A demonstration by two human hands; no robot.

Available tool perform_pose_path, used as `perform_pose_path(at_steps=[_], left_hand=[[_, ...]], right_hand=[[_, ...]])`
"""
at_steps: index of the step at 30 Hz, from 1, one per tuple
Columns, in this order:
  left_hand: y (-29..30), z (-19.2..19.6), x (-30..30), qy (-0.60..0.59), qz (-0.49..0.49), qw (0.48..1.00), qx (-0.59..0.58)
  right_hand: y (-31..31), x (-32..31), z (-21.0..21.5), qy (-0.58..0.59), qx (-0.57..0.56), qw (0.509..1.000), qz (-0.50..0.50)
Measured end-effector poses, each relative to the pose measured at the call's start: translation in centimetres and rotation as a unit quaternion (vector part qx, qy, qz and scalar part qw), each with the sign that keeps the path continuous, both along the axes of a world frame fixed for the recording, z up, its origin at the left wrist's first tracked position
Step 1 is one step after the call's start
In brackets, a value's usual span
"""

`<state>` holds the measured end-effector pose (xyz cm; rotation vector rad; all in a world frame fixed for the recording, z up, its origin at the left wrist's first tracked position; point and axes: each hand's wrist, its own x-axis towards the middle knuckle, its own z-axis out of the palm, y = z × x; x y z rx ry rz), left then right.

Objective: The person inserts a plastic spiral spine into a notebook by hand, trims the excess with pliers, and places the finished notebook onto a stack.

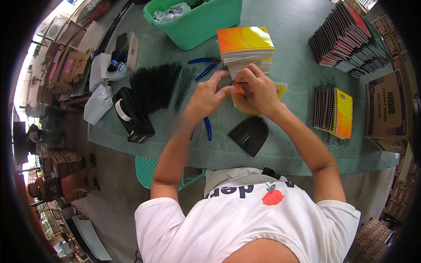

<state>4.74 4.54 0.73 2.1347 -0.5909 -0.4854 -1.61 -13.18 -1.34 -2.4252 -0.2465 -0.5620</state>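
Observation:
My two hands meet over the middle of the table. Between the thumb and forefinger of my left hand (207, 95) a dark wire coil (225, 82) partly shows. My right hand (261, 90) has its fingers pinched together on a small yellow-orange notebook (246, 106), which is blurred and partly hidden by the hand. Just beyond them rises a stack of yellow-orange notebooks (245, 40) with punched edges. Nearer me lies a flat black piece with a rounded end (250, 135). Blue-handled pliers (208, 65) rest beyond my left hand, and another blue-handled tool (207, 129) shows beside my left forearm.
Black wire coils (155, 85) lie left, beside a black box-shaped holder (130, 115). A green tub (197, 24) stands at the back. Coil-bound yellow notebooks (343, 113), darker notebooks (340, 39) and a cardboard box (388, 107) occupy the right. A green stool (147, 171) sits below the table edge.

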Motion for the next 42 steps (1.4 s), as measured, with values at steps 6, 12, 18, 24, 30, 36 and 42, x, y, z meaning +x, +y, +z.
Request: perform_pose_path(at_steps=[6,12,18,24,30,36,42], left_hand=[[-0.2,-0.5,-0.4,-0.127,-0.018,0.988,-0.091],[-1.1,-1.4,-2.5,-0.369,-0.055,0.920,0.123],[-3.6,-7.4,-11.7,-0.214,-0.146,0.958,0.120],[-1.5,0.3,-5.5,-0.379,0.015,0.923,-0.064],[-1.5,-1.8,-6.1,-0.362,-0.040,0.929,-0.062],[-1.6,-2.5,-5.9,-0.342,-0.089,0.934,-0.058],[-1.6,-3.0,-7.1,-0.272,-0.129,0.950,-0.079]], right_hand=[[-0.2,0.2,-0.3,-0.035,0.043,0.997,0.052],[-0.8,0.3,0.7,0.063,0.089,0.989,0.099],[-2.0,-0.8,2.2,0.076,0.000,0.997,0.021],[-7.2,-4.1,-0.8,0.168,0.330,0.929,0.030],[-6.0,-4.3,-2.4,0.145,0.351,0.925,-0.001],[-5.7,-4.9,-1.1,0.156,0.291,0.944,0.000],[-3.3,-4.6,0.3,-0.014,-0.057,0.996,-0.062]])
